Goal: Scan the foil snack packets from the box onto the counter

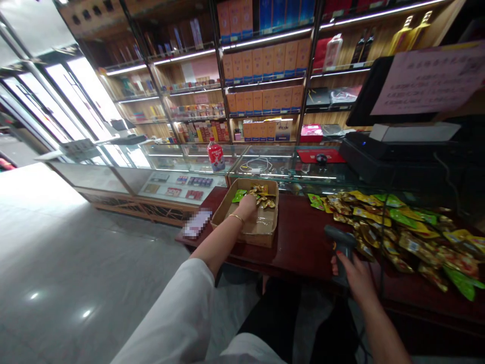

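Note:
My left hand [248,203] reaches into a shallow cardboard box [269,240] on the dark red table, among several small gold snack packets [266,202] at its far side. A green packet [238,195] lies just left of the hand. The fingers point away and are hidden, so their grip does not show. In my right hand [350,268] is a dark grey barcode scanner [340,241], held by its handle with the head up. Close by on the right, a large spread of gold, yellow and green snack packets [394,227] covers the table.
A blurred-out flat item [197,224] lies at the table's left end. Behind stands a glass display counter [178,164] with a red-labelled bottle [215,154], a white cable [256,166] and a mouse [321,159]. A monitor [369,91] is at right; a dark cord crosses the packets.

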A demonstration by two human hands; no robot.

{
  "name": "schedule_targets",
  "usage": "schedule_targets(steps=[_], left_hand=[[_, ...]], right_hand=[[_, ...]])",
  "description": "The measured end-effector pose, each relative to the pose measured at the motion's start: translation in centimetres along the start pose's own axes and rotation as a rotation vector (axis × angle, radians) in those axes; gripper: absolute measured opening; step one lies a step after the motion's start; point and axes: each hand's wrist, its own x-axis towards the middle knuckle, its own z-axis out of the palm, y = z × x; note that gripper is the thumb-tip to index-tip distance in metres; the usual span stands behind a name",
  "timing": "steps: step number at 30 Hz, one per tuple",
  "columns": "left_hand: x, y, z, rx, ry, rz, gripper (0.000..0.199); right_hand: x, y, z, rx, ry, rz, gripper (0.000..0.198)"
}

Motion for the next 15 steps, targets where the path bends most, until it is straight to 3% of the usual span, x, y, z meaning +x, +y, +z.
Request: schedule_targets(steps=[4,6,8,10,12,15], left_hand=[[-2.6,2.1,-1.9,-0.133,0.185,0.027,0.035],[-5.0,4.1,-0.9,-0.441,0.246,0.126,0.035],[-7.5,6.7,1.8,-0.954,0.181,0.235,0.035],[-9.2,9.4,5.5,-1.404,0.021,0.271,0.038],[-9.8,11.6,9.3,-1.658,-0.031,0.216,0.042],[-8.7,13.3,13.6,-1.805,-0.034,0.072,0.048]], right_hand=[[-0.1,0.0,0.1,-0.004,-0.003,0.000,0.045],[-0.2,-0.1,0.2,-0.005,-0.004,-0.006,0.048],[-0.3,-0.3,0.4,-0.010,-0.010,-0.015,0.049],[-0.5,-0.5,0.6,-0.023,-0.017,-0.022,0.050],[-0.7,-0.7,0.7,-0.044,-0.025,-0.031,0.049],[-1.0,-0.8,1.1,-0.084,-0.038,-0.049,0.048]])
